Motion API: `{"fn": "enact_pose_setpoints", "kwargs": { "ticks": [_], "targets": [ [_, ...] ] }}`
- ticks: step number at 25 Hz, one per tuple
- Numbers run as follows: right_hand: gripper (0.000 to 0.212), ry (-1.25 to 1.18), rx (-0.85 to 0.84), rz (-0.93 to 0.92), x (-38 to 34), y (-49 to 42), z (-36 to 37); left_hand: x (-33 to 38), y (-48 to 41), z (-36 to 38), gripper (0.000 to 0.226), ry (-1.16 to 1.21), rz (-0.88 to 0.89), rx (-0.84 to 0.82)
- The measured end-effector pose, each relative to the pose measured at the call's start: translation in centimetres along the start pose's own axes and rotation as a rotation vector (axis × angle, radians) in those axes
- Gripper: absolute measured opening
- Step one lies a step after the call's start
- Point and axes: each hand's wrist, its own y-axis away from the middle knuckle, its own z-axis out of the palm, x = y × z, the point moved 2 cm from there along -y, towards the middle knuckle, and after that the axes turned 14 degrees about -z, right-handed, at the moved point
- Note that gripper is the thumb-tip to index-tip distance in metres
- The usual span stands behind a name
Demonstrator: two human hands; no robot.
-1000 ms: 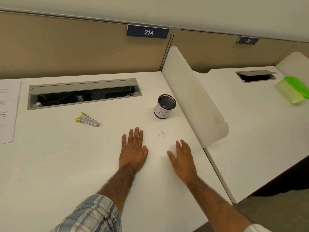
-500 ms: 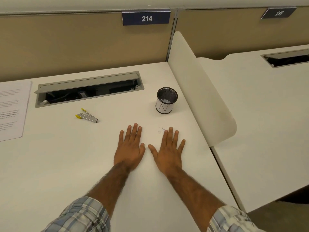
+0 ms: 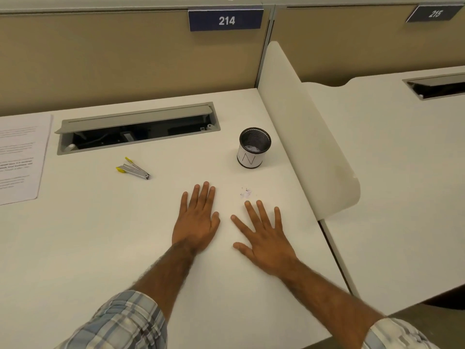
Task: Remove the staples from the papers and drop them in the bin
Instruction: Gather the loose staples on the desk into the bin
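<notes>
Both hands lie flat, palms down, on the white desk (image 3: 88,248). My left hand (image 3: 197,220) has its fingers together; my right hand (image 3: 264,235) has its fingers spread. Neither holds anything. Just beyond my right fingertips lie small loose staples and paper scraps (image 3: 245,192). Behind them stands the bin (image 3: 254,148), a small black mesh cup with a white label, with scraps inside. A yellow-handled staple remover (image 3: 133,168) lies to the left of my hands. The printed papers (image 3: 18,157) lie at the far left edge, partly cut off.
An open grey cable tray (image 3: 138,127) is sunk into the desk's back. A white curved divider (image 3: 302,127) borders the desk on the right, with another desk (image 3: 402,185) beyond it. Tan partition panels carry signs 214 and 215.
My right hand came in beside the left and lay flat, then slid a little back toward me with fingers spread. The view turned left. My left hand has stayed flat.
</notes>
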Motion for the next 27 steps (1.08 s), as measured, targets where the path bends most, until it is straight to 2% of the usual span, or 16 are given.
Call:
{"fn": "enact_pose_setpoints", "kwargs": {
  "ticks": [6, 9, 15, 23, 27],
  "targets": [
    [0.068, 0.012, -0.031, 0.219, 4.3, -3.9, -0.3, -0.1, 0.1, 0.1, 0.071, 0.013, 0.015, 0.012],
    [0.070, -0.032, 0.020, 0.308, 3.3, -4.5, -0.6, 0.0, 0.2, 0.1, 0.071, 0.016, 0.006, 0.020],
    [0.079, -0.085, 0.036, 0.321, 0.3, -8.1, -0.5, -0.3, -0.2, 0.5, 0.070, 0.000, 0.005, 0.046],
    [0.081, -0.100, 0.013, 0.586, 0.9, -7.3, -0.2, -0.1, 0.0, 0.2, 0.072, 0.003, 0.006, 0.033],
    [0.085, -0.135, 0.113, 0.674, 0.5, -6.1, -0.1, 0.0, 0.0, 0.2, 0.072, 0.021, 0.002, 0.038]
  ]
}}
